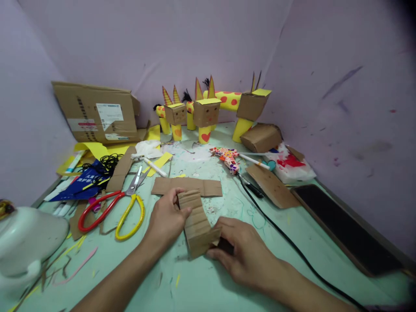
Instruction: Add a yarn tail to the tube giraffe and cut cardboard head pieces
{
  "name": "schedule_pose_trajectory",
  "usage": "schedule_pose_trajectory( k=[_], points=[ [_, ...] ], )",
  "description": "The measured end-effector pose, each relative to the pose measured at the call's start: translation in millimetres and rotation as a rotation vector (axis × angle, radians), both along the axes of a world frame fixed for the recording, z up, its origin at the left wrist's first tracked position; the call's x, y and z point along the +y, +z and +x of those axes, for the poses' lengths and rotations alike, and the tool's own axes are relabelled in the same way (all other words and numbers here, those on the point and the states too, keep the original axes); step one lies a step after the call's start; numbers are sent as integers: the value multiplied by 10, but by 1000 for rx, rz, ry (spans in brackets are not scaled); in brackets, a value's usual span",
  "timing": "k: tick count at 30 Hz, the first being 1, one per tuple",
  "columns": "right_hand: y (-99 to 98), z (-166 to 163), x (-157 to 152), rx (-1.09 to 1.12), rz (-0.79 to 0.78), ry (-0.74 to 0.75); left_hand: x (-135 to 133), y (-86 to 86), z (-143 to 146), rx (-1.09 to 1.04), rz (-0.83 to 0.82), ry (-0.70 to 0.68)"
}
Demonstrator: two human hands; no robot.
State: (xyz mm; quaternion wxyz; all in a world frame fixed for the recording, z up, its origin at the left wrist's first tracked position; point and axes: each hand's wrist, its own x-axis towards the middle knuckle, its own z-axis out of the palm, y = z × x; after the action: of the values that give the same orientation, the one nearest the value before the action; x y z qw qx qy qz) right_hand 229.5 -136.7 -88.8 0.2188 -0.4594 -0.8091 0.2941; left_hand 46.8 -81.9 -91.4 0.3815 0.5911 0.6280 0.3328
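Note:
Between my hands is a ridged strip of brown cardboard (196, 221), folded at its near end. My left hand (169, 214) pinches its far left part between thumb and fingers. At the near right corner, the fingers of my right hand (242, 249) are closed on the folded end. A flat cardboard strip (208, 187) lies on the table just beyond. Left of my left hand rest scissors (130, 195) with one red and one yellow handle, blades apart. A glue gun (229, 158) with a colourful pattern lies farther off to the right.
Cardboard animal figures (206, 112) with yellow legs stand at the back, beside a large cardboard box (97, 112). A black cable (286, 236) runs along the right, near a dark phone or tablet (344, 227). A white mug (29, 242) stands at left, near paper scraps (76, 264).

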Motion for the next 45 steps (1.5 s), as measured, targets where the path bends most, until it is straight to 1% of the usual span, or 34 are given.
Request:
schedule_pose_trajectory(
  k=[5, 9, 11, 14, 18, 22, 25, 26, 27, 28, 29, 31, 33, 35, 38, 41, 45],
  points=[
    [63, 25, 51, -37, 68, 102, -22, 44, -22, 199, -9, -60],
    [156, 33, 148, -78, 72, 252, -53, 77, -47, 277, 18, -127],
    [187, 30, 170, -119, 54, 298, -72, 77, -53, 304, 35, -170],
    [202, 13, 166, -160, 29, 298, -101, 70, -45, 328, 62, -222],
    [174, -17, 150, -152, 15, 285, -116, 78, -30, 368, 82, -235],
    [143, 69, 149, -63, -1, 295, -76, 90, -46, 407, 44, -260],
    [151, 225, 172, 50, -114, 318, -30, 86, -73, 380, 6, -260],
    [159, 266, 193, 93, -167, 302, -19, 85, -81, 353, -11, -253],
    [166, 288, 224, 146, -215, 253, -11, 85, -87, 319, -31, -246],
    [171, 288, 264, 209, -254, 171, -7, 88, -90, 279, -49, -243],
    [171, 263, 314, 277, -291, 59, -7, 93, -90, 234, -65, -245],
    [151, 155, 427, 402, -351, -141, -19, 109, -78, 138, -76, -255],
    [100, 16, 534, 442, -394, -201, -39, 123, -56, 78, -52, -266],
    [26, -89, 611, 410, -440, -162, -56, 124, -35, 80, -11, -271],
    [-73, -128, 653, 367, -432, -49, -66, 98, -19, 108, 11, -290],
    [-98, -84, 640, 336, -358, -1, -65, 66, -14, 139, 0, -309],
    [-21, -52, 597, 157, -170, 22, -77, 75, 10, 272, -4, -297]
  ],
)
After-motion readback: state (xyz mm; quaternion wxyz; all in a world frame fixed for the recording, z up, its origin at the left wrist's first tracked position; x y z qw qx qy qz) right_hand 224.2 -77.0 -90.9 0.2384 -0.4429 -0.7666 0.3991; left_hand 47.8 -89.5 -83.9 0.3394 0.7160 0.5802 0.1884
